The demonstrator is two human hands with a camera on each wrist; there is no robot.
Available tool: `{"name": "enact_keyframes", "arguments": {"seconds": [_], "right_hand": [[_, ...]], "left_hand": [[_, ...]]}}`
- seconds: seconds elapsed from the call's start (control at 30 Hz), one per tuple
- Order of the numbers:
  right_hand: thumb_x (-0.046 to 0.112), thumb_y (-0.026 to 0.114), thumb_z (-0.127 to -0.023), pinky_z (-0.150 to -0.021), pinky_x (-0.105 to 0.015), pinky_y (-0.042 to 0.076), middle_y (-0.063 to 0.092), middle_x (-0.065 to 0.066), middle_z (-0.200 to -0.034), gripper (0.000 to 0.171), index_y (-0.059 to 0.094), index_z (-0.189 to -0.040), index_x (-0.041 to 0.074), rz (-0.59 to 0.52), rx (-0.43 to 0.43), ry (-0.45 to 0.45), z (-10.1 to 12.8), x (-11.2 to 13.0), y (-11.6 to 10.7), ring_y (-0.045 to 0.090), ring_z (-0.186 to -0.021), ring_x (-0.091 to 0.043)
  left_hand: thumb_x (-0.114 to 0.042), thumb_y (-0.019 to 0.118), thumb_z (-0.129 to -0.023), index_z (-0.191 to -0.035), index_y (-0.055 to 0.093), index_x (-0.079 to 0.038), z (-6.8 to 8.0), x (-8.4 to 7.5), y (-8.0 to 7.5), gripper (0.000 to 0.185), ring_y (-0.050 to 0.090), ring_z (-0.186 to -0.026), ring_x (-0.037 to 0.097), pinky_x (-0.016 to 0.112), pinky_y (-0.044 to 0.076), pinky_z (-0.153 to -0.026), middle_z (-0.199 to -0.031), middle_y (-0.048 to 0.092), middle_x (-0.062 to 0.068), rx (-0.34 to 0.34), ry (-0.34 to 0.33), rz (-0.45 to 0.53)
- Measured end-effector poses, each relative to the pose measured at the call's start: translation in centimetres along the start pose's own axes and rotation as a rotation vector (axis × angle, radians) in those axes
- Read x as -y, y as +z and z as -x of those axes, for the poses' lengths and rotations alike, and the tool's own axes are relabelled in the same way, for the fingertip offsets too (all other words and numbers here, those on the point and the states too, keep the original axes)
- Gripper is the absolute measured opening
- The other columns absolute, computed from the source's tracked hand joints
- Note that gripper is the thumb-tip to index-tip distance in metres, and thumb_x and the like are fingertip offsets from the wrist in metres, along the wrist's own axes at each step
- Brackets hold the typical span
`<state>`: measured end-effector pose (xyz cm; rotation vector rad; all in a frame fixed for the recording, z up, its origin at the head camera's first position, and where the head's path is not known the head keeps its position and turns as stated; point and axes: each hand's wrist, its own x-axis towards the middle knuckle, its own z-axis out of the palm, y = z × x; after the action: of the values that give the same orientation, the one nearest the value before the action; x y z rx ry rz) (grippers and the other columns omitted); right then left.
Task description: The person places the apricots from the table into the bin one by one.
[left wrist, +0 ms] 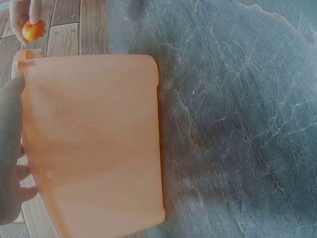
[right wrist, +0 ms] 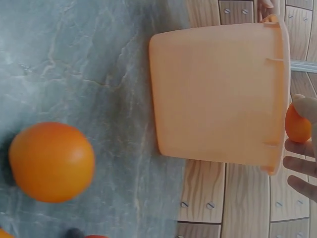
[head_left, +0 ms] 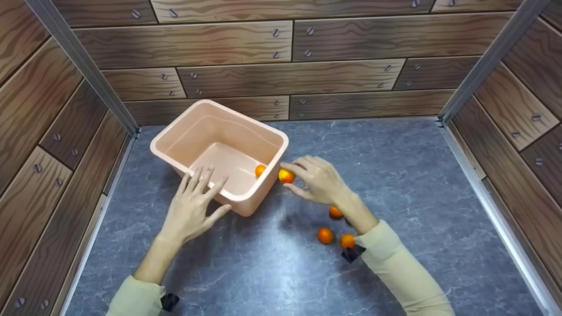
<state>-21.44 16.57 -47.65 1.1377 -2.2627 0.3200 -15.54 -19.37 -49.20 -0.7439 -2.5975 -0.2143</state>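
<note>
Pinching orange fruit (head_left: 286, 176) beside tub (head_left: 228, 162): right hand (head_left: 322, 180). Left hand (head_left: 189, 213) at near rim (head_left: 243, 197), fingers spread, relaxed. 1 inner fruit (head_left: 260, 170); 3 visible floor fruits (head_left: 325, 235) near right sleeve (head_left: 397, 263).

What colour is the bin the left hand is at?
The bin is plain pale peach; shows best in the head view.

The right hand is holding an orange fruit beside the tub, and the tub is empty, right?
Not quite: the tub isn't empty. The head view shows one orange fruit inside it. The right hand is indeed holding another fruit beside the tub.
</note>
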Motion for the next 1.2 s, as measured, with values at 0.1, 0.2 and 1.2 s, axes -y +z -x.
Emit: {"name": "enact_keyframes", "arguments": {"seconds": [0.1,0.2,1.2], "right_hand": [[0.038,0.080,-0.092,-0.083,-0.035,0.063,0.077,-0.005,-0.108,0.046,0.073,-0.131,0.014,-0.010,-0.006,-0.002,-0.5,0.1,-0.3,0.071,-0.093,-0.022],[0.039,0.079,-0.094,-0.084,-0.036,0.063,0.076,-0.004,-0.108,0.046,0.073,-0.131,0.014,-0.015,-0.001,-0.003,-0.8,0.3,-0.5,0.071,-0.093,-0.022],[0.044,0.073,-0.096,-0.081,-0.033,0.062,0.075,-0.004,-0.109,0.045,0.072,-0.130,0.015,0.012,0.049,-0.121,-6.3,1.7,-0.1,0.072,-0.095,-0.021]], "left_hand": [[-0.065,0.057,-0.096,-0.153,0.057,-0.023,0.0,0.0,0.0,0.071,0.042,-0.154,0.043,0.060,0.031,-0.129,-0.164,0.048,0.019,-0.003,0.003,-0.003],[-0.066,0.057,-0.096,-0.153,0.057,-0.024,0.0,0.0,0.0,0.071,0.042,-0.154,0.043,0.061,0.031,-0.129,-0.164,0.047,0.020,0.002,0.003,-0.008],[-0.065,0.057,-0.096,-0.154,0.056,-0.025,0.1,0.0,-0.1,0.070,0.043,-0.154,0.041,0.060,0.032,-0.129,-0.164,0.048,0.018,0.012,0.002,-0.006]]}}
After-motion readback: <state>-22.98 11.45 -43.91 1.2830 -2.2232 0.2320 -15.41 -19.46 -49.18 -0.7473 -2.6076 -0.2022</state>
